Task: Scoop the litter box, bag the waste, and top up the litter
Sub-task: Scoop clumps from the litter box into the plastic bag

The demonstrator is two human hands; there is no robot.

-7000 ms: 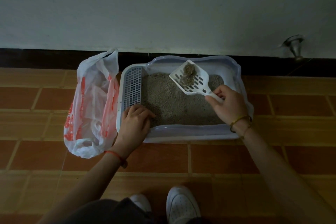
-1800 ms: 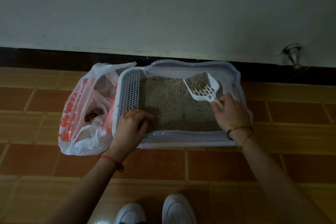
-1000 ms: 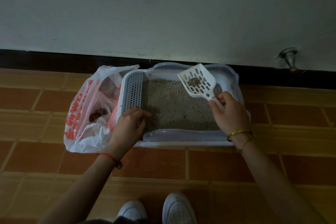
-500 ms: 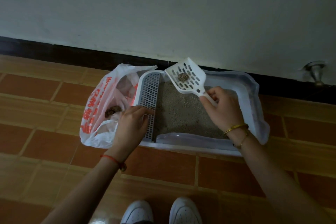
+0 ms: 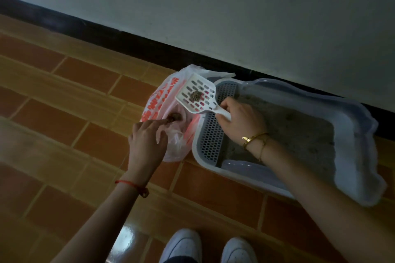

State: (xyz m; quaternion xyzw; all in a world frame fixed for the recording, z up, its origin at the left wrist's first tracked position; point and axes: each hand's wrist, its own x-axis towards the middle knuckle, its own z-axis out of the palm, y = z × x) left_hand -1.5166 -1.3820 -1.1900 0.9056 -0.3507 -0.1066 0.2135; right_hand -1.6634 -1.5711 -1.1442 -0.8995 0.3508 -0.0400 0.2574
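A pale litter box [image 5: 353,134] stands against the wall, holding grey litter [image 5: 299,132], with a perforated grate [image 5: 210,134] at its left end. My right hand [image 5: 241,121] grips the handle of a white slotted scoop [image 5: 188,96]. The scoop is over the open mouth of a white plastic bag with red print [image 5: 155,102] and carries one dark clump [image 5: 195,96]. Another clump [image 5: 174,117] lies inside the bag. My left hand [image 5: 145,143] is at the bag's near rim with one finger stretched over the opening. Whether it pinches the plastic is hidden.
The bag sits on the tiled floor [image 5: 85,113] right beside the box's left end. A dark baseboard [image 5: 149,47] and a pale wall run behind both. My white shoes [image 5: 183,245] are at the bottom edge.
My right hand swung the scoop with its clump leftward from above the litter to over the bag. My left hand left the box's grate and went to the bag. The view tilted.
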